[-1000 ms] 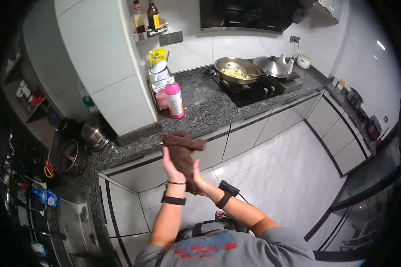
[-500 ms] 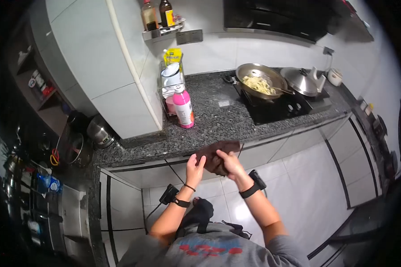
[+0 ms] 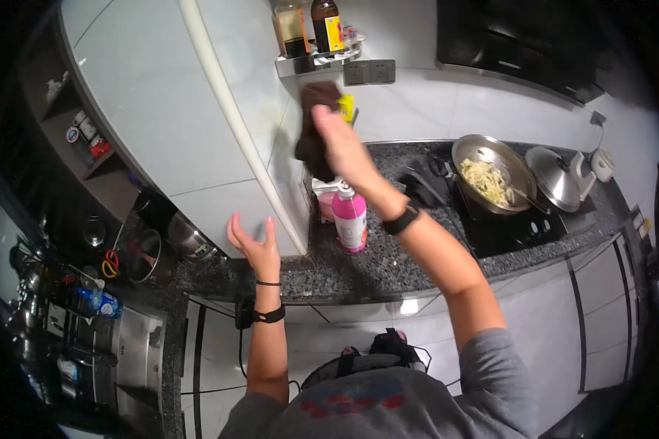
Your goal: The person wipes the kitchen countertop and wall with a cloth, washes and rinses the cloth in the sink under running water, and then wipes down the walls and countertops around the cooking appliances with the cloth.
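A dark brown cloth [image 3: 315, 139] is in my right hand [image 3: 344, 150], raised above the back of the counter near the pillar. The cloth hides most of the rack and part of a yellow packet [image 3: 346, 107]. Below my right hand a pink bottle [image 3: 351, 219] stands upright on the granite counter. My left hand [image 3: 255, 245] is held up in front of the pillar, fingers apart and holding nothing.
A steel pan [image 3: 494, 174] with pale food sits on the black stove [image 3: 516, 227], beside a lidded pan [image 3: 556, 179]. Two bottles stand on a wall shelf [image 3: 318, 61]. Pots and a sink [image 3: 140, 344] lie at the left.
The cloth has gone from the counter's front edge up and back towards the rack in my right hand. My left hand has let go of it and moved left. The view has shifted.
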Demonstrator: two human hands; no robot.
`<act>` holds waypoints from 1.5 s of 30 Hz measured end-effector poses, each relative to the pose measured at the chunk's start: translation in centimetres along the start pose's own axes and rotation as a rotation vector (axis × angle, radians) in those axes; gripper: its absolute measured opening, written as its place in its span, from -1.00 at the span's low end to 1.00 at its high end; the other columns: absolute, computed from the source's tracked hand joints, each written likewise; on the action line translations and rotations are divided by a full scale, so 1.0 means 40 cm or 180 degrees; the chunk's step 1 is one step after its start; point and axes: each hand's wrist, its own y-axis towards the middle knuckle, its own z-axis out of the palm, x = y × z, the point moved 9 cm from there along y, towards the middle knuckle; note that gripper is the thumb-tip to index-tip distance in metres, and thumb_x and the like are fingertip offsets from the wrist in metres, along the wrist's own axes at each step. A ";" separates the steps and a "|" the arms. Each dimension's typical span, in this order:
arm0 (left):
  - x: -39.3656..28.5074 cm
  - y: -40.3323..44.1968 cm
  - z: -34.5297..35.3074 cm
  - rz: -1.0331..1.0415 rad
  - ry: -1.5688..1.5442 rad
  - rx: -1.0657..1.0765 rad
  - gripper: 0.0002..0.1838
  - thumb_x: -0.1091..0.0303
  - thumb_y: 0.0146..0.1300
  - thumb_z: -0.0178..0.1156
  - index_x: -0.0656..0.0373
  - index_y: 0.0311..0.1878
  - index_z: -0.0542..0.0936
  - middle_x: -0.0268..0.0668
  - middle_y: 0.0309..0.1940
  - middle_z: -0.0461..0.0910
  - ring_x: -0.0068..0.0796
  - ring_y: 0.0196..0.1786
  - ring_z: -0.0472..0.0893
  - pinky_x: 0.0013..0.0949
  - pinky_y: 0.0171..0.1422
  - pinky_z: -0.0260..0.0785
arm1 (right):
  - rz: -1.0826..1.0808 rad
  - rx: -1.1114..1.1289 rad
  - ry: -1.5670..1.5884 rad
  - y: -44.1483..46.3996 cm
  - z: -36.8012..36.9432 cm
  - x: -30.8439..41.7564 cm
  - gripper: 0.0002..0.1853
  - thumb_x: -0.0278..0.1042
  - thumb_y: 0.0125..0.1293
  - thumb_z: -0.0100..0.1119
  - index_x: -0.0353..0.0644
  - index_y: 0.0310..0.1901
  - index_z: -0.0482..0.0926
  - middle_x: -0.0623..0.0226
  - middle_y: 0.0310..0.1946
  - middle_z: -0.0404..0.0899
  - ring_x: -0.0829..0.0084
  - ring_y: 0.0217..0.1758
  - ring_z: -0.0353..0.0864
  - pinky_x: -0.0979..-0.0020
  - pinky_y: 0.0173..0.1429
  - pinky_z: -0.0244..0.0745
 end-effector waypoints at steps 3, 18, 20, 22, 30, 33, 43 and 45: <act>-0.018 0.037 0.018 0.0227 0.0171 -0.0187 -0.14 0.16 0.04 0.30 0.29 0.31 0.06 0.10 0.28 0.00 0.04 0.33 0.05 -0.06 0.34 -0.02 | -0.0302 0.1028 -0.1542 0.098 0.263 -0.017 -0.51 -0.11 0.42 -0.37 -0.40 -0.42 0.38 -0.26 -0.13 0.39 -0.06 -0.02 0.35 0.21 0.11 0.21; -0.066 0.100 0.104 0.1001 0.1085 -0.0869 0.12 -0.04 0.00 0.25 0.38 0.36 -0.24 0.15 0.38 -0.27 0.13 0.41 -0.18 0.09 0.38 -0.25 | 0.1828 -0.0041 -0.0574 0.290 0.289 -0.620 -0.42 -0.02 0.40 -0.54 -0.36 -0.02 0.39 -0.01 0.23 0.16 0.03 0.22 0.24 -0.19 0.28 -0.10; -0.061 0.097 0.112 0.0843 0.1057 -0.0933 0.10 -0.07 0.03 0.20 0.39 0.36 -0.23 0.15 0.37 -0.26 0.14 0.41 -0.17 0.09 0.38 -0.25 | 0.1985 -0.0216 -0.0324 0.353 0.284 -0.689 -0.45 -0.08 0.39 -0.51 -0.37 -0.04 0.42 -0.04 0.19 0.22 0.02 0.24 0.24 -0.12 0.28 -0.04; -0.062 0.101 0.107 0.0705 0.1037 -0.1027 0.08 -0.11 0.05 0.15 0.41 0.35 -0.22 0.15 0.37 -0.25 0.14 0.41 -0.16 0.10 0.38 -0.25 | 0.2089 -0.0058 0.0039 0.423 0.316 -0.789 -0.57 -0.21 0.34 -0.35 -0.38 -0.05 0.44 -0.04 0.07 0.38 0.02 0.15 0.36 0.06 0.19 0.19; -0.074 0.104 0.107 0.0775 0.1088 -0.1090 0.10 -0.34 0.11 -0.06 0.40 0.36 -0.25 0.13 0.38 -0.27 0.08 0.43 -0.21 -0.01 0.43 -0.33 | 0.2339 -0.0206 0.1402 0.581 0.329 -0.977 -0.59 -0.45 0.32 -0.27 -0.20 0.21 0.26 0.18 0.03 0.44 0.39 -0.01 0.47 0.40 -0.05 0.40; -0.066 0.094 0.105 0.0874 0.1302 -0.1172 0.08 -0.25 0.06 0.02 0.42 0.35 -0.19 0.17 0.37 -0.21 0.17 0.40 -0.14 0.13 0.35 -0.23 | 0.2104 -0.0126 0.1808 0.603 0.358 -1.037 -0.59 -0.43 0.32 -0.28 -0.21 0.19 0.30 0.14 0.00 0.45 0.36 0.01 0.45 0.36 0.00 0.38; -0.073 0.096 0.099 0.0677 0.1044 -0.1201 0.10 -0.26 0.03 0.05 0.38 0.37 -0.18 0.22 0.36 -0.23 0.17 0.40 -0.12 0.09 0.32 -0.22 | 0.0848 0.0607 -0.0015 0.152 0.293 -0.332 -0.42 -0.07 0.41 -0.45 -0.57 -0.07 0.35 -0.35 0.03 0.30 -0.17 0.17 0.20 0.14 0.31 0.02; -0.077 0.093 0.094 0.0683 0.0979 -0.1272 0.11 -0.27 0.01 0.06 0.38 0.37 -0.17 0.21 0.36 -0.22 0.15 0.40 -0.12 0.08 0.32 -0.23 | 0.0141 0.0473 0.0498 0.161 0.284 -0.221 -0.53 -0.16 0.44 -0.35 -0.48 0.09 0.25 -0.05 0.07 0.32 0.18 0.20 0.23 0.30 0.32 0.00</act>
